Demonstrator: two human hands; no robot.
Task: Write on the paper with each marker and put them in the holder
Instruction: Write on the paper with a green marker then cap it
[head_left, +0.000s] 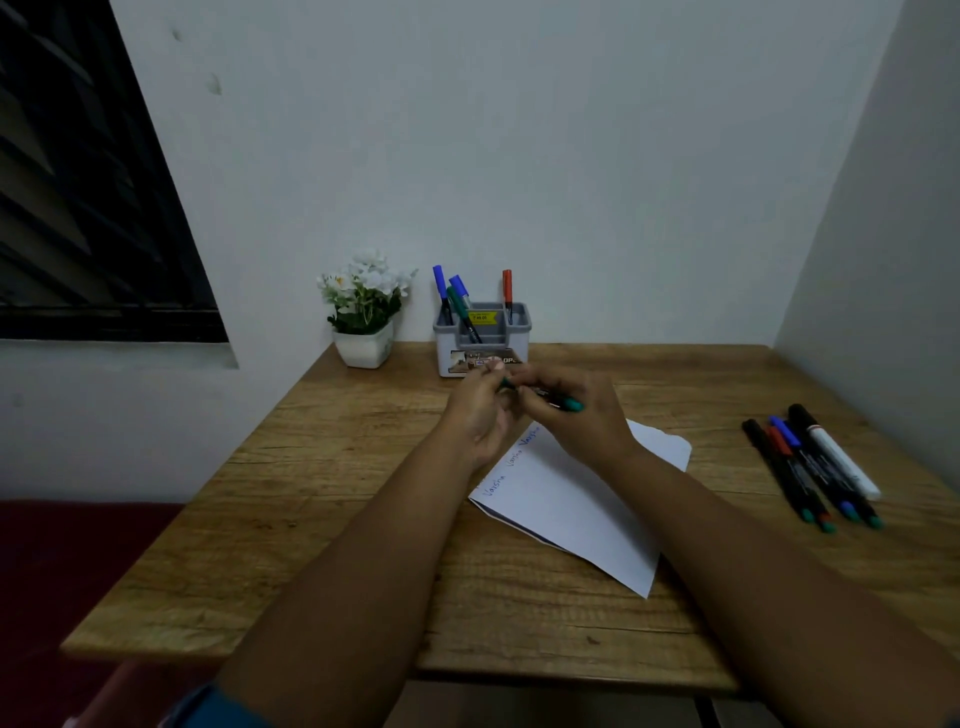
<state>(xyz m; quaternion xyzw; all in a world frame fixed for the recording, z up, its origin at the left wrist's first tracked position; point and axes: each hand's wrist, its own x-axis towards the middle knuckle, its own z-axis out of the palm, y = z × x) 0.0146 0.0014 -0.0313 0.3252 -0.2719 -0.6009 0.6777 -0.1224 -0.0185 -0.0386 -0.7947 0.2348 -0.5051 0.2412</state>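
Observation:
Both hands meet above the table in front of the grey holder (483, 338). My right hand (576, 415) grips a green marker (569, 404), whose teal end sticks out to the right. My left hand (483, 410) pinches the marker's other end, where its green cap (505, 383) shows between the fingers. Whether the cap is on or off is hidden. The white paper (576, 504) lies under my hands, with several words written along its left edge. In the holder stand two blue markers, a green one and a red marker (507, 293).
Several markers (815, 467) lie side by side near the table's right edge, among them a thick black-and-white one. A white pot of white flowers (366, 312) stands left of the holder against the wall. The wooden table (311, 519) fills a corner between two walls.

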